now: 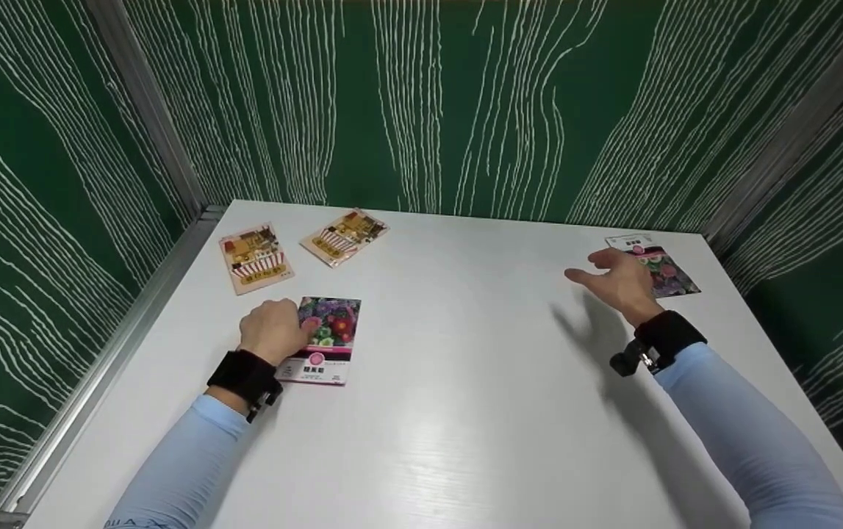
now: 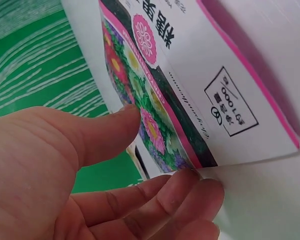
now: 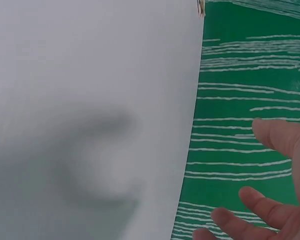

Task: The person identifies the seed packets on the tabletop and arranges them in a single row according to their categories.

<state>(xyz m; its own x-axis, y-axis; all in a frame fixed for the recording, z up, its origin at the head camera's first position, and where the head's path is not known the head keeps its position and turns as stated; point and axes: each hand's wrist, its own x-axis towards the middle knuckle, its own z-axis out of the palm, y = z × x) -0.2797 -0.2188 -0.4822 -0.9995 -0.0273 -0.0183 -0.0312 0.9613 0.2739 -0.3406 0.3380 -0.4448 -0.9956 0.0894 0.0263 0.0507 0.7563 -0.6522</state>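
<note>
My left hand [image 1: 270,332] pinches a flower seed packet [image 1: 336,323] by its left edge, at the left of the table. In the left wrist view the thumb lies on the printed flowers and the fingers curl at the edge of the seed packet [image 2: 190,95], which stands tilted there. My right hand [image 1: 618,285] hovers over the right part of the table with thumb and fingers spread, holding nothing. It partly covers a second flower seed packet [image 1: 675,283] lying flat near the right edge. In the right wrist view the right hand [image 3: 285,185] shows spread fingers.
Two tan packets with red-striped pictures, one upright [image 1: 256,261] and one slanted [image 1: 348,236], lie at the back left of the white table [image 1: 458,367]. Green walls [image 1: 406,103] with white lines enclose the back and sides. A metal rail [image 1: 109,323] runs along the left.
</note>
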